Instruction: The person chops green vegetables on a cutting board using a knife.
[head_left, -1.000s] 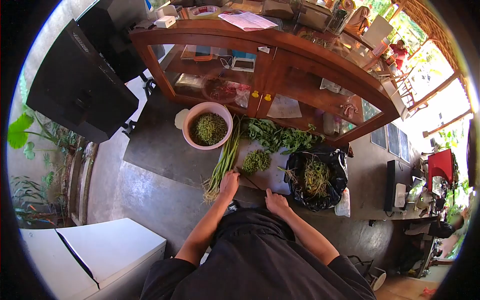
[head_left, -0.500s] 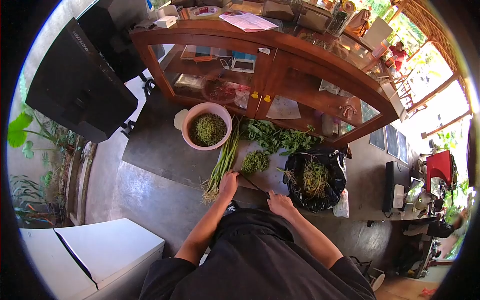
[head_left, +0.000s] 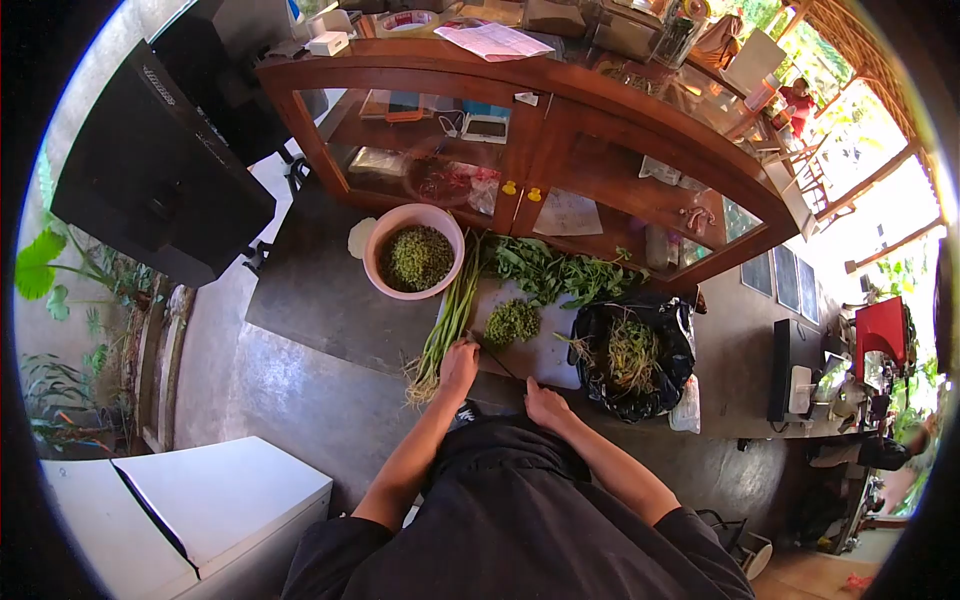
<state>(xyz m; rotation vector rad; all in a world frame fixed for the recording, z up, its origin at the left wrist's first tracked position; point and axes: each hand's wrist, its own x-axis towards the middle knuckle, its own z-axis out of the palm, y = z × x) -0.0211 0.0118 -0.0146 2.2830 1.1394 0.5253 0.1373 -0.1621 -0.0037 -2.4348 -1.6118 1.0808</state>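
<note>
My right hand (head_left: 545, 405) is closed on the handle end of a knife (head_left: 500, 363), whose thin dark blade slants up and left over the near edge of a pale board (head_left: 556, 352). Close to the blade's other end, my left hand (head_left: 461, 362) is closed beside long green stalks (head_left: 456, 310) with roots; what its fingers hold is too small to tell. A heap of chopped green pieces (head_left: 513, 321) lies on the board, with leafy greens (head_left: 555, 275) behind it. Left of the stalks stands a pink bowl (head_left: 374, 252) of chopped greens.
A black plastic bag (head_left: 684, 368) with root trimmings sits right of the board. Behind the table surface (head_left: 320, 290) rises a wooden glass-door cabinet (head_left: 540, 130). A white appliance (head_left: 230, 500) is at lower left. People are at the far right, one in red (head_left: 797, 108).
My right hand has shifted slightly left and down along with the knife's handle end. My left hand stays in nearly the same place.
</note>
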